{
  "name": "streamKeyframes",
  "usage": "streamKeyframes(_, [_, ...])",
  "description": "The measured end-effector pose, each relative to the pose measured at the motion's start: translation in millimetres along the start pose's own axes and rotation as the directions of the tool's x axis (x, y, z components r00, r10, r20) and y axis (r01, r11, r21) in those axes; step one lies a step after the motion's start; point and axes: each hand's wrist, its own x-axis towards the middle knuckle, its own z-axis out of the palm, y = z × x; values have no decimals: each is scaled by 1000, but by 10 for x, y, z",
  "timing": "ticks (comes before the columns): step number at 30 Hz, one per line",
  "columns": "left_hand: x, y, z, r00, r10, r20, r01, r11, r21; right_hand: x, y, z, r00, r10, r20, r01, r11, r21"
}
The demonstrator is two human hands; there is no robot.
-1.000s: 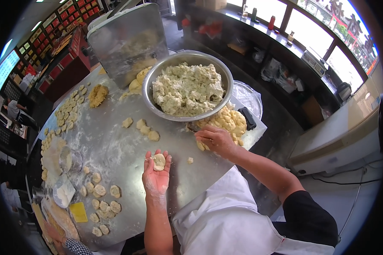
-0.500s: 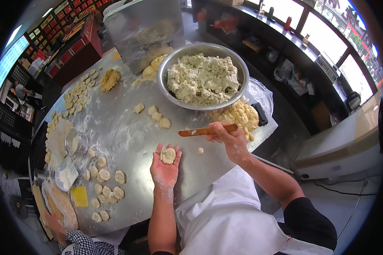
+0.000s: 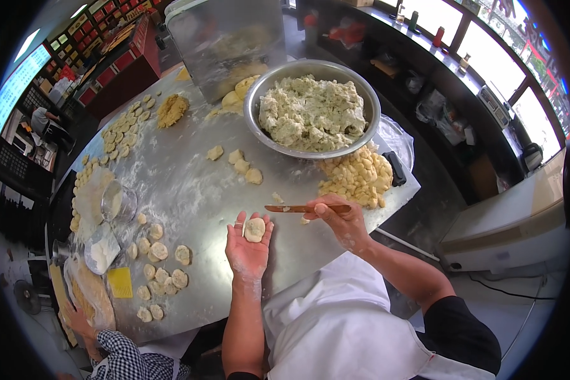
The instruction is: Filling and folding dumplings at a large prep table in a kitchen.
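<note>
My left hand (image 3: pixel 247 253) is palm up with fingers loosely spread, holding a flattened pale dough round (image 3: pixel 254 229). My right hand (image 3: pixel 341 221) grips a flat wooden spatula (image 3: pixel 284 208) horizontally, its tip just above my left fingertips, with a little pale paste on it. Beyond them stands a steel bowl (image 3: pixel 253 101) of lumpy pale-green mixture (image 3: pixel 310 111). A heap of yellow dough lumps (image 3: pixel 354 174) lies below the bowl, past my right hand. Several small dough rounds (image 3: pixel 158 251) lie on the floured steel table (image 3: pixel 206 285) left of my left hand.
At left are a yellow scraper (image 3: pixel 120 282), a metal cup (image 3: pixel 119 202) and more dough pieces (image 3: pixel 120 133). A co-worker's hand and checked sleeve (image 3: pixel 126 348) are at lower left. A tall metal box (image 3: pixel 225 41) stands behind the bowl. A shelved counter (image 3: pixel 392 63) runs along the windows.
My right hand has brought the spatula from beside the yellow lumps leftward, turned horizontal over my left fingertips. The view has shifted, and more of the co-worker's sleeve shows.
</note>
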Motion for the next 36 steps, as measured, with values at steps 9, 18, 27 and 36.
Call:
streamKeyframes(9, [26, -95, 98, 997, 54, -63, -41, 983, 181, -199, 146, 113, 931, -338, 140, 366, 863, -348])
streamKeyframes(18, [18, 50, 30, 973, 156, -171, -90, 936, 340, 152, 346, -53, 886, -360, 290, 463, 684, -564])
streamKeyframes(27, [4, 0, -7, 990, 114, -80, -88, 959, 270, -80, 144, 193, 999, 34, -31, -26, 974, 225])
streamKeyframes(36, [404, -136, 88, 800, 236, 552, -452, -369, 812, 227, 371, -63, 994, 74, -86, -86, 985, -151])
